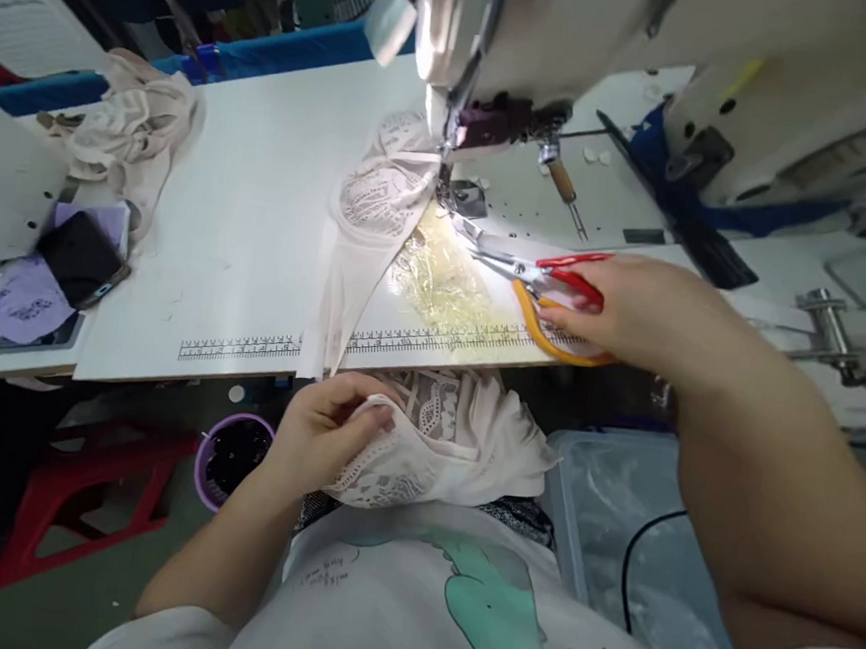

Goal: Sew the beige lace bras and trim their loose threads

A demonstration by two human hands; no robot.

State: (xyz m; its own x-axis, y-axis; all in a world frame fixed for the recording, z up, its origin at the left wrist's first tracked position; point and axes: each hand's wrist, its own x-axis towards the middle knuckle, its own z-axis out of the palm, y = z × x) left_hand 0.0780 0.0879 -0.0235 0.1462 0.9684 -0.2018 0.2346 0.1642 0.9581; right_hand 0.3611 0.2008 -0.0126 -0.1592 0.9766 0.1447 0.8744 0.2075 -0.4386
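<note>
My right hand (617,298) is closed around the handles of scissors (515,263), one red and one orange. Their blades point left, just below the sewing machine's presser foot (453,195). Under the needle area lies a beige lace bra (378,202), its band hanging down to the table's front edge. Over my lap, my left hand (333,431) pinches the edge of another beige lace bra (424,452) between thumb and fingers. Its folds are bunched up, so the whole shape cannot be made out. Yellowish clear tape (447,281) covers the table beside the scissors.
A printed ruler (242,348) runs along the table's front edge. More beige garments (131,125) are heaped at the back left, above a black phone (82,255). A small screwdriver-like tool (565,190) lies behind the scissors. Below stand a purple bucket (205,462) and a clear bin (574,532).
</note>
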